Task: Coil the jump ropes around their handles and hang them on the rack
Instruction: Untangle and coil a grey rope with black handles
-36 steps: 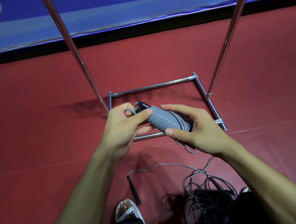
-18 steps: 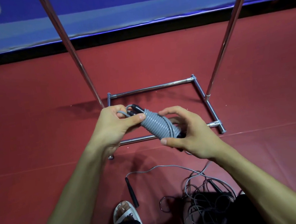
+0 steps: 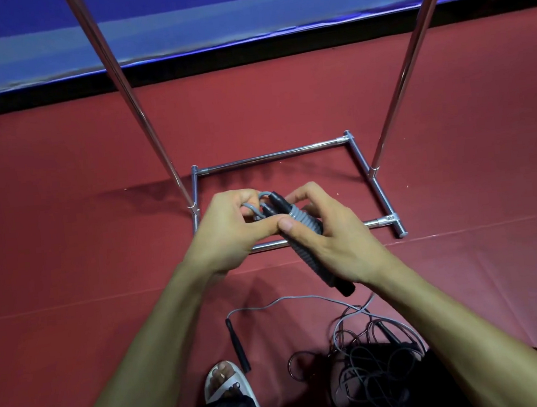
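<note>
A grey jump rope (image 3: pixel 311 260) is wound tightly round its black handles, and I hold the bundle over the rack's base. My right hand (image 3: pixel 334 239) grips the coiled middle, thumb across the turns. My left hand (image 3: pixel 233 228) pinches the loose grey loop at the bundle's far end, beside the black handle tips. The chrome rack (image 3: pixel 272 155) stands just ahead, its two uprights rising out of view. A heap of loose grey ropes (image 3: pixel 366 362) lies on the floor near my feet, with one black handle (image 3: pixel 238 345) stretched out to its left.
The floor is red matting (image 3: pixel 64 224), with a blue padded wall (image 3: pixel 240 14) behind the rack. My sandalled foot (image 3: pixel 228 381) shows at the bottom edge, close to the stray handle.
The bundle has turned from lying across to pointing toward me, one end now sticking out under my right wrist. Both hands have closed in together on its far end.
</note>
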Demonstrator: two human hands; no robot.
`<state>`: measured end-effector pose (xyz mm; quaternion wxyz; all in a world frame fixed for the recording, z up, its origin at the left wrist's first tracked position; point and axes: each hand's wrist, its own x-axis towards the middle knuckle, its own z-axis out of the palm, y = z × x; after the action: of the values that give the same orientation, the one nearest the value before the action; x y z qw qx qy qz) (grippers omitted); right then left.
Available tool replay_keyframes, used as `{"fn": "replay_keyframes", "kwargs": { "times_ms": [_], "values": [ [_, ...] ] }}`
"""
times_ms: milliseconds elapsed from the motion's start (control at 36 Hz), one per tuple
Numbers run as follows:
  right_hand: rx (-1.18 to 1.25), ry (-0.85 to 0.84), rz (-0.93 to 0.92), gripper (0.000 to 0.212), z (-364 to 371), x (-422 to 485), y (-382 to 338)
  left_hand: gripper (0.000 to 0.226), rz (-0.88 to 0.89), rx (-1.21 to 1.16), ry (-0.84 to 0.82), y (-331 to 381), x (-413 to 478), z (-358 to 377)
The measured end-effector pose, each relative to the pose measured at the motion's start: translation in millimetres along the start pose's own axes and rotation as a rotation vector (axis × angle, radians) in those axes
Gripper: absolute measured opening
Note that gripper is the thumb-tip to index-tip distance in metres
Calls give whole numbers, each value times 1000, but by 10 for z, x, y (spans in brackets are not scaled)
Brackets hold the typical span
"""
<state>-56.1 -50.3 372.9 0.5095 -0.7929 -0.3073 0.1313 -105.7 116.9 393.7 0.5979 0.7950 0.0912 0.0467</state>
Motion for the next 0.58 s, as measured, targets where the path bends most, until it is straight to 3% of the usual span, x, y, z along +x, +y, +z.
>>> {"fn": "replay_keyframes", "kwargs": {
  "times_ms": [111,222,333,500,583],
  "values": [
    [-4,34,3,37,20,-25,12,34,-19,-37,-56,15,-7,-39],
    [-36,59,14,28,19,-32,8,19,-48,-281,-81,8,-9,-82],
    [-64,50,4,28,43,-42,-21,25,-12,-269,16,34,-9,-114],
    [-46,39,-11,30,67,-49,-10,21,11,-251,39,115,-46,-195],
    [-78,24,-7,28,43,-76,17,33,6,-184,22,144,-56,-117]
  ]
}}
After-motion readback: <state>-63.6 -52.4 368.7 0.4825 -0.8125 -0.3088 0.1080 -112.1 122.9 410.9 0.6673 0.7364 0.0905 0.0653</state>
